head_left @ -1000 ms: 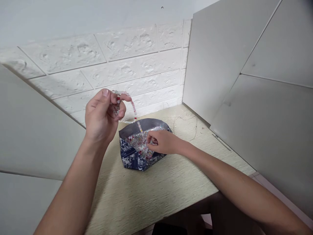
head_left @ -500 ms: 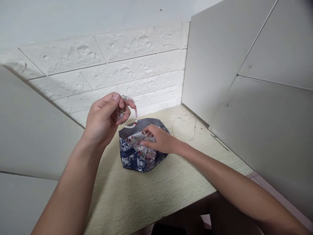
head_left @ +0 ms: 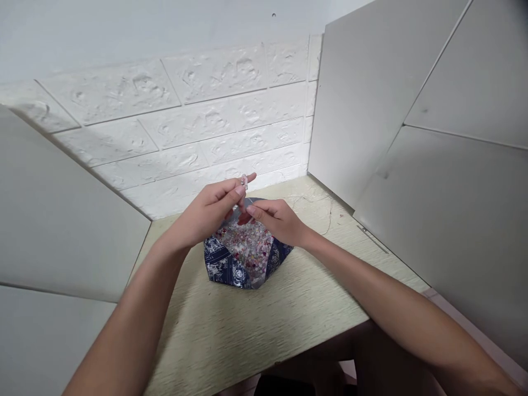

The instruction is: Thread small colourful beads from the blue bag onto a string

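My left hand (head_left: 214, 209) pinches a string of clear and pale beads (head_left: 245, 181), part of which shows above the thumb. The rest of the beads is hidden by the fingers. My right hand (head_left: 280, 221) is closed in a pinch just right of the left fingertips; what it grips is too small to make out. Both hands are above a dark blue bag (head_left: 223, 268) with a white floral print and a silvery inside. Many loose beads (head_left: 247, 245), clear, pink and red, fill its open mouth.
The bag stands on a pale wood-grain table (head_left: 214, 330). Thin thread (head_left: 330, 212) lies loosely at the back right. White brick-patterned wall panels (head_left: 185, 126) rise behind, with grey-white panels (head_left: 363, 99) to the right and left. A thin metal piece (head_left: 373, 239) sits along the right edge.
My right hand has come up out of the beads in the bag to meet the left fingertips. My left hand has moved right and lower, with the bead string gathered in it.
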Demonstrator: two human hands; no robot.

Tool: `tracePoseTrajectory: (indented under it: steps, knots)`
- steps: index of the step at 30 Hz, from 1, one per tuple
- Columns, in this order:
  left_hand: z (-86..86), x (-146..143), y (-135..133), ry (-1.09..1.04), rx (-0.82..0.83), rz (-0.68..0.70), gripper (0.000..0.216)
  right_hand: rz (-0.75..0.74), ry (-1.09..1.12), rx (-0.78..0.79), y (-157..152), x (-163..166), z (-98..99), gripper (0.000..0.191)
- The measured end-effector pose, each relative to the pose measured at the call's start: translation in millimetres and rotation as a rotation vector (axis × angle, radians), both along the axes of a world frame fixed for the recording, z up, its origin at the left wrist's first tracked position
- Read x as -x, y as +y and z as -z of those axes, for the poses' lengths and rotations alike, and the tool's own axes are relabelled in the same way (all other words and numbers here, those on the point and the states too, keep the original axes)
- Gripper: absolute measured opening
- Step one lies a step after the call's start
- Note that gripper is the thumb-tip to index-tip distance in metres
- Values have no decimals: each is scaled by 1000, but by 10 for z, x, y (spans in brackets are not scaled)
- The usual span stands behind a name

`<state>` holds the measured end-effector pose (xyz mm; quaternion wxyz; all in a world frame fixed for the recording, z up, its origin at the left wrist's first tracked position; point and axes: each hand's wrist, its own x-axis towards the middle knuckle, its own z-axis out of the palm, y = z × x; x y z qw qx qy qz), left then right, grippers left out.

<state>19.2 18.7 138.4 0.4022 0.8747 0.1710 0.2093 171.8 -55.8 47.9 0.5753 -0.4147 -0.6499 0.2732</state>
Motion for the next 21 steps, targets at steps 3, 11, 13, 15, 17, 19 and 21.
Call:
tracePoseTrajectory:
  steps: [3,11,13,15,17,19,21]
  knots:
    - [16,4,22,49,-21,40,40,-31,11,-14,14,-13,-8,35]
    - [79,-29,67,26,207,62,30,-75,2,-52,0,1,-26,34]
    - [69,-36,83,-153,384,19,28,-70,-24,-28,-1,3,-8,33]
    - [34,-31,91,-325,543,-7,29,-80,-48,5,6,0,25,33]
    - [-14,-15,85,-431,643,-1,29,-104,-84,48,20,-9,63,33]
    - [-56,4,69,-514,688,8,28,-116,-105,84,33,-21,92,34]
    - [-81,16,55,-560,684,3,29,-124,-85,92,41,-36,99,34]
